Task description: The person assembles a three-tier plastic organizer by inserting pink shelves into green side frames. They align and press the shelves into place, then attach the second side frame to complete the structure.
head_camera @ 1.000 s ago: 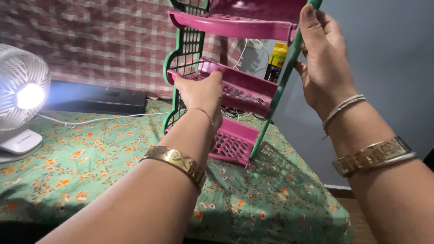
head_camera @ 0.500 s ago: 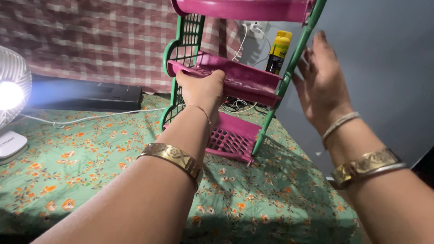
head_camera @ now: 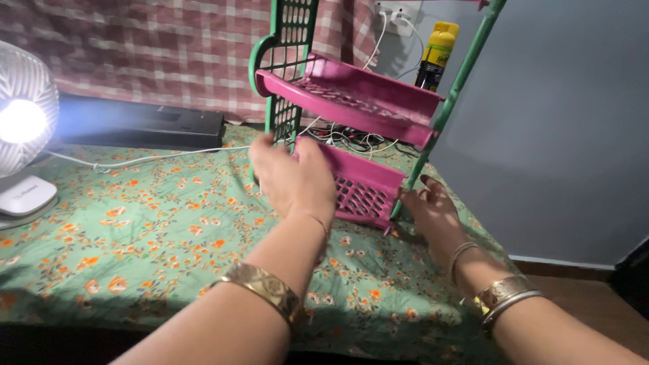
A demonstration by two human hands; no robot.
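rack: my plastic shelf rack (head_camera: 358, 101) stands on the tabletop (head_camera: 135, 223) in the upper middle of the frame, green lattice sides and green posts, pink trays stacked one above another. Top of it runs out of the picture.

how it'll handle: looks like thin moulded plastic, so I'd guess light and a bit wobbly, stiff enough to lift but likely to flex or pop apart at the joints if I pull on a tray alone. Smooth, maybe a little slippery.

where I'd grab: the green uprights or the tray rims near the posts, not the middle of a tray.

left hand: my left hand (head_camera: 294, 177) is on the front edge of the bottom tray (head_camera: 362, 192), fingers curled over the rim, holding it lightly.

right hand: my right hand (head_camera: 433, 213) lies low by the foot of the right green post (head_camera: 443, 111), fingers loosely spread, touching or nearly touching it, I can't tell which. Not closed on anything.

around it: yellow spray can (head_camera: 438, 54) behind the rack, upper right, tangle of cables (head_camera: 348, 138) right behind the bottom tray, plug socket on the wall above. Lit fan (head_camera: 23, 128) at the far left with its white cord (head_camera: 149, 159) trailing across the flowered cloth, long black box (head_camera: 145, 125) along the checked curtain.

in the way: mostly those cables and the can just behind, easy to snag or knock if the rack slides back.
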